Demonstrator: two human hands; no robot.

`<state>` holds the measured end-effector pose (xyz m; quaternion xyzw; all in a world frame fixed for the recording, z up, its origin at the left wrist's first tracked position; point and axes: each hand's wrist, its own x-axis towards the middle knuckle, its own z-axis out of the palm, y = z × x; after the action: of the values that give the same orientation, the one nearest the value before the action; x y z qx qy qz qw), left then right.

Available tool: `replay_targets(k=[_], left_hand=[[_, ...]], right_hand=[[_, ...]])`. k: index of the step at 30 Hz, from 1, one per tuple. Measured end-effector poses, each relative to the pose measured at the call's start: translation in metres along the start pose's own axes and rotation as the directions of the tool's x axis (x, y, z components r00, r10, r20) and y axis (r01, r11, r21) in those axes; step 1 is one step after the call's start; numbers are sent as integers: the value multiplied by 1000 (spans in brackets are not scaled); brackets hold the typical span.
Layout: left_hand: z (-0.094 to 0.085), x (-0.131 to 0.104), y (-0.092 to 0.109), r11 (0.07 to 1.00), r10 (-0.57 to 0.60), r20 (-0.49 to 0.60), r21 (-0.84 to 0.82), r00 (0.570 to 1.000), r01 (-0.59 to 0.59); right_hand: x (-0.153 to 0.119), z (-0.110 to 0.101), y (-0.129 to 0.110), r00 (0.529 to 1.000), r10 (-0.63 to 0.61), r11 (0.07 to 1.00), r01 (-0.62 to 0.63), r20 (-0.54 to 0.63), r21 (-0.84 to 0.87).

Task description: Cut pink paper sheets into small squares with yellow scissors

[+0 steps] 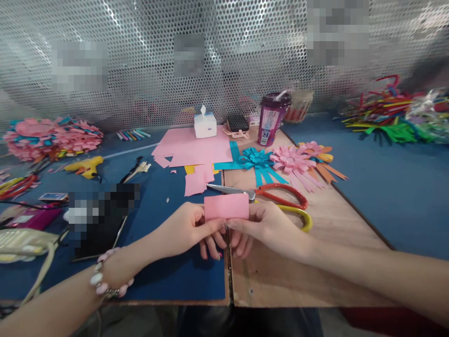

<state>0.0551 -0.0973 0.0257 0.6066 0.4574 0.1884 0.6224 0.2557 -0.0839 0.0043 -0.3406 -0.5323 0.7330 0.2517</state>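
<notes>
Head view: both hands meet over the seam of the worktop (315,281), left hand (194,223) and right hand (264,222) equally near a pink paper strip (226,206). Strip is up off the surface, long axis left to right, one end per hand; thumbs close on its near lower edge, tips almost meeting mid-strip. Thumb and index fingers pinched on paper each side, no visible gap; other fingers loosely curled below, seemingly holding nothing. Scissors (255,193) lie just beyond the strip, blades pointing left, loops on the right side. Cut pink pieces (194,183) beyond and left, pink sheets (199,152) further back. Containers: white tissue box (205,127) on the sheets, one tissue poking out; purple drink cup (270,121), lidded, straw in, fill level can't tell; clear tub (300,105) behind it, reddish contents too blurry to name.
</notes>
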Motion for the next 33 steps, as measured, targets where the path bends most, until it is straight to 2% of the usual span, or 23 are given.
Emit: replay_targets(k=[7,8,10,11,13,14,15,17,19,22,29,33], left_hand=[[-1,1,-5,999,29,-24,20,999,-29],[-2,2,-6,999,37,-18,11,999,-37],[-3,2,-7,998,58,-4,-19,998,-58],[-3,2,-7,997,65,5,-34,998,-65],[-2,1,-6,996,75,39,-56,996,-72],[-1,0,-6,996,74,62,-59,995,-70],[0,-2,-5,996,71,87,-58,994,-66],[2,-4,-4,996,77,118,-52,990,-71],[2,-6,-4,995,96,139,-45,986,-91],[1,-7,-4,991,128,156,2,979,-130],[5,-5,1,986,135,63,89,989,-141],[6,-5,3,986,131,71,94,989,-137]], right_hand=[[-1,1,2,998,-51,994,55,49,-95],[-2,3,3,997,-73,991,77,35,-109],[-5,6,5,976,-192,970,173,-103,-169],[-7,7,7,935,-295,941,249,-197,-227],[-11,10,9,801,-514,835,384,-308,-394],[-13,10,10,754,-586,776,417,-297,-474],[-15,10,11,738,-623,731,431,-260,-529],[-15,10,11,765,-611,709,415,-203,-570],[-14,10,11,807,-556,749,382,-199,-541],[-11,10,9,842,-495,811,357,-217,-463],[-9,11,5,884,-429,876,357,-185,-325],[-10,11,3,894,-419,887,366,-158,-281]])
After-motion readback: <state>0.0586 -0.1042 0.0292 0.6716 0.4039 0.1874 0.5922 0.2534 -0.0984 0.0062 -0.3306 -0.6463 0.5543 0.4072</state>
